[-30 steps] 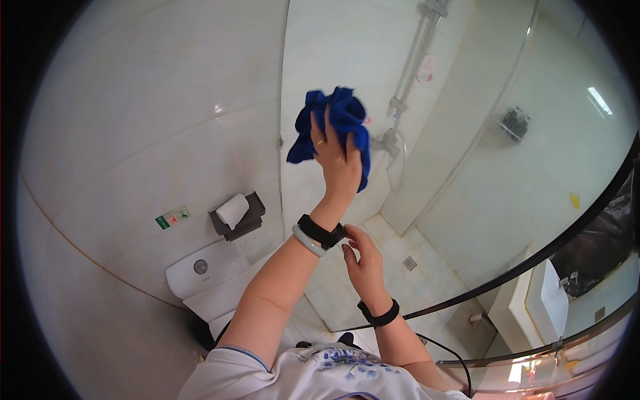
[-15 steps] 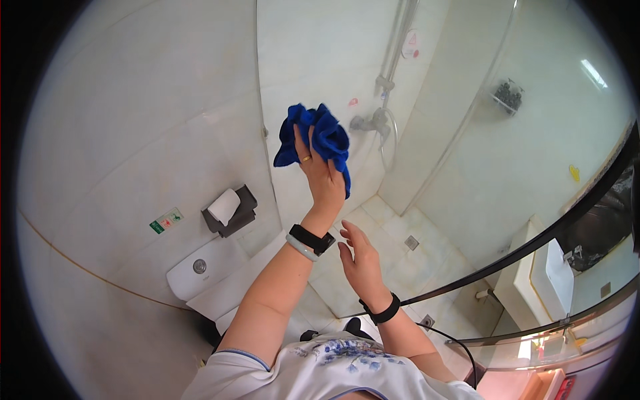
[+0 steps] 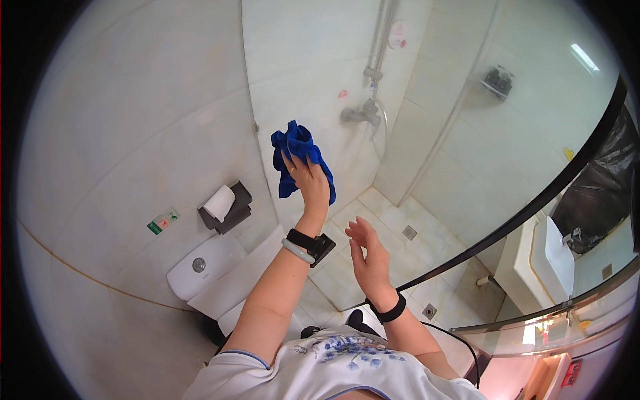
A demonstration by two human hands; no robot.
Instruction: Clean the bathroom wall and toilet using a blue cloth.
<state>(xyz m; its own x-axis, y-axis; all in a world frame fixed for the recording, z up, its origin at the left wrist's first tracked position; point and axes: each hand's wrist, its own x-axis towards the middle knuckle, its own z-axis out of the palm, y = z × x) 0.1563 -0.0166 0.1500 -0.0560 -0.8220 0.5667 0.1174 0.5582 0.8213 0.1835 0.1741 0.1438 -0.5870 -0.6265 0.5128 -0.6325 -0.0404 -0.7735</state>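
Observation:
My left hand [image 3: 311, 185] reaches forward, its fingers spread over a crumpled blue cloth [image 3: 293, 141] and holding it against the upright shower panel. Folds of the cloth stick out above and on both sides of the fingers. A black strap and a pale bangle circle that wrist. To the right and lower, my right hand [image 3: 371, 261] hovers in the air with nothing in it, fingers loosely extended and the thumb apart. A black band [image 3: 388, 307] sits on its wrist.
A white toilet [image 3: 207, 265] stands at the left below a grey paper holder [image 3: 230, 212]. Beyond the panel are a shower mixer [image 3: 363, 115] and a wall basket [image 3: 497, 83]. A dark-edged glass barrier [image 3: 493, 248] curves along the right, before a white washbasin [image 3: 550, 263].
My left hand has moved the blue cloth downward along the panel. My right hand stays raised and free, shifted slightly to the right. The view has turned a little.

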